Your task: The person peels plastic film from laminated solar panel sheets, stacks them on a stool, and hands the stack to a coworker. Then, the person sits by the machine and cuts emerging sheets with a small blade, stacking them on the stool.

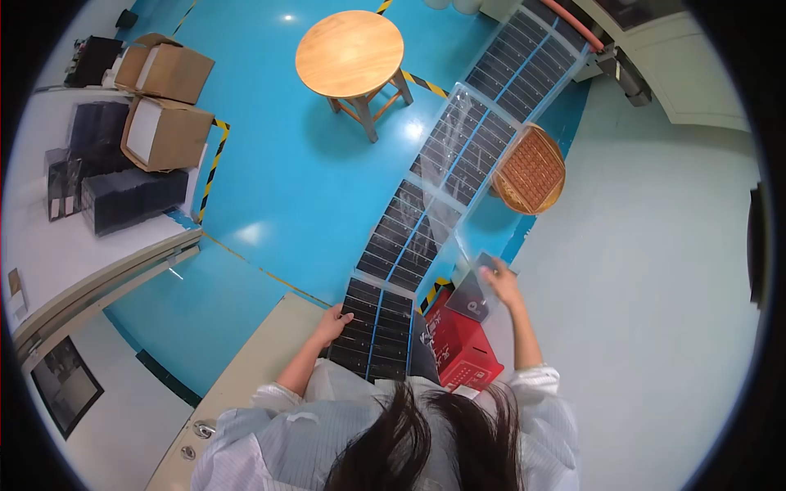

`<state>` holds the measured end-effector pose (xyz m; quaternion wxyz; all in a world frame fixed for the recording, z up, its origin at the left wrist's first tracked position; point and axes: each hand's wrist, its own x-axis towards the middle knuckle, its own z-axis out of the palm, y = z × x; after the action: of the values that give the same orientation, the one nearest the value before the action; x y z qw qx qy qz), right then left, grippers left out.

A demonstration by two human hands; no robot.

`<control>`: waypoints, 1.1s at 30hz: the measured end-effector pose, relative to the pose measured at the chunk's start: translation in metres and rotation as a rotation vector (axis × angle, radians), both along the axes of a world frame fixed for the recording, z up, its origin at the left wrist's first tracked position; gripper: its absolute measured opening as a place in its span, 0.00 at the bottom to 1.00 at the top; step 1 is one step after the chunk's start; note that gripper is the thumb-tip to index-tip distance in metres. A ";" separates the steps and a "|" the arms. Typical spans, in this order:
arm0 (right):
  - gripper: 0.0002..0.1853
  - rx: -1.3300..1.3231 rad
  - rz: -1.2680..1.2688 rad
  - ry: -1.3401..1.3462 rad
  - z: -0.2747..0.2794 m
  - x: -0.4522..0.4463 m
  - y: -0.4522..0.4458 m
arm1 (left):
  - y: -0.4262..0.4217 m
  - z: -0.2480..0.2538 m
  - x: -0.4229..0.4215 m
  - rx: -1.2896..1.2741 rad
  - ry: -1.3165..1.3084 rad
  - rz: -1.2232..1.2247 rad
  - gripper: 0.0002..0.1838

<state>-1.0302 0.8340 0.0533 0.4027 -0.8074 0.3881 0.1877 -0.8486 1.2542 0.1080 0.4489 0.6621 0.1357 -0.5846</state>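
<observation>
A long strip of black solar panels [397, 245] with thin lines and blue centre bands runs from my body up to the far right. Its sections are joined by clear film, and loose film lies over the middle ones. My left hand [331, 326] grips the left edge of the nearest panel, thumb on top and fingers underneath. To the right of the strip, my right hand [501, 282] is closed on a thin grey see-through sheet [473, 296] with a pale mark near its lower corner. Clear film stretches from the strip toward that sheet.
A red box [460, 342] with white lettering stands below the sheet. A round wooden stool [350, 53] is ahead, and another stool with a woven top [530, 170] is right of the strip. Cardboard boxes [168, 133] and dark stacks [135, 199] sit at the left.
</observation>
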 end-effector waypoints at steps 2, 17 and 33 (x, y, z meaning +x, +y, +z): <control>0.30 -0.101 0.253 -0.036 -0.014 0.024 0.025 | -0.018 0.016 0.006 -0.044 -0.186 -0.126 0.17; 0.34 0.031 0.287 0.188 0.082 0.218 0.206 | -0.063 0.066 0.036 -0.081 -0.404 -0.404 0.11; 0.06 -0.193 0.024 -0.246 0.046 0.127 0.134 | -0.023 0.020 0.026 -0.214 0.070 -0.015 0.06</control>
<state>-0.9033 0.9685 0.0998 0.3654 -0.8639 0.3425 0.0537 -0.8224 1.2316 0.1281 0.5075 0.5905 0.0833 -0.6219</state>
